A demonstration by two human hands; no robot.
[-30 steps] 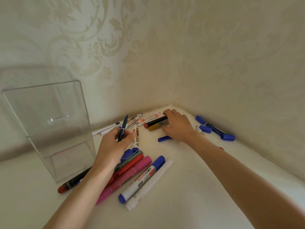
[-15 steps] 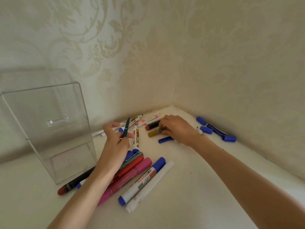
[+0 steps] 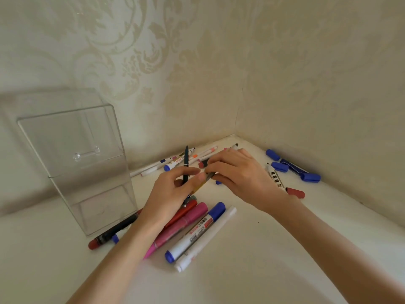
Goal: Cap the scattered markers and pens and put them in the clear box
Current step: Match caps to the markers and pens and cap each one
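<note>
Where the two hands meet, just right of the clear box (image 3: 83,163), a yellow marker (image 3: 200,184) is held between them: the right hand (image 3: 241,175) pinches its far end in curled fingers (image 3: 215,165), while the left hand (image 3: 173,194) lays its thumb on the near end and clasps a dark green pen (image 3: 186,161) upright. Right of the box's foot, a red marker (image 3: 188,207), a pink marker (image 3: 184,222), a blue-capped marker (image 3: 197,232) and a white marker (image 3: 210,235) lie side by side on the table (image 3: 219,281). A black marker (image 3: 116,229) lies just beside the box's near corner. Thin pens (image 3: 153,168) line the wall right of the box; farther right lie loose blue caps (image 3: 279,167) and a red cap (image 3: 295,192).
</note>
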